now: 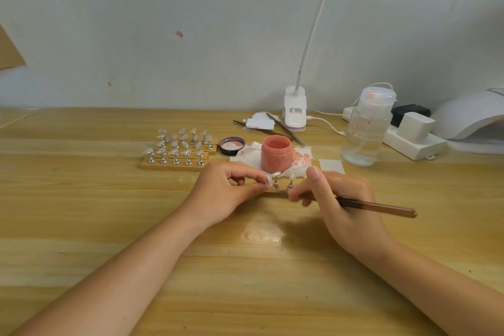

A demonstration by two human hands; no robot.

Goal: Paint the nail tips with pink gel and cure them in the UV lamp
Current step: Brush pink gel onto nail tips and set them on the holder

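Left hand point(231, 188) pinches nail tip point(268, 180); right hand point(338, 199) grips brush point(381, 208); open pink gel jar point(276, 153) just beyond.

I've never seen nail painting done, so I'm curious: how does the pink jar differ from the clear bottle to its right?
The jar is short, squat and opaque pink; the bottle is taller, see-through and holds clear liquid. The jar is open, its lid lying beside it, while the bottle is capped. The jar sits on a stained tissue; the bottle stands on the bare table. Both stand upright, and both carry pink smears.
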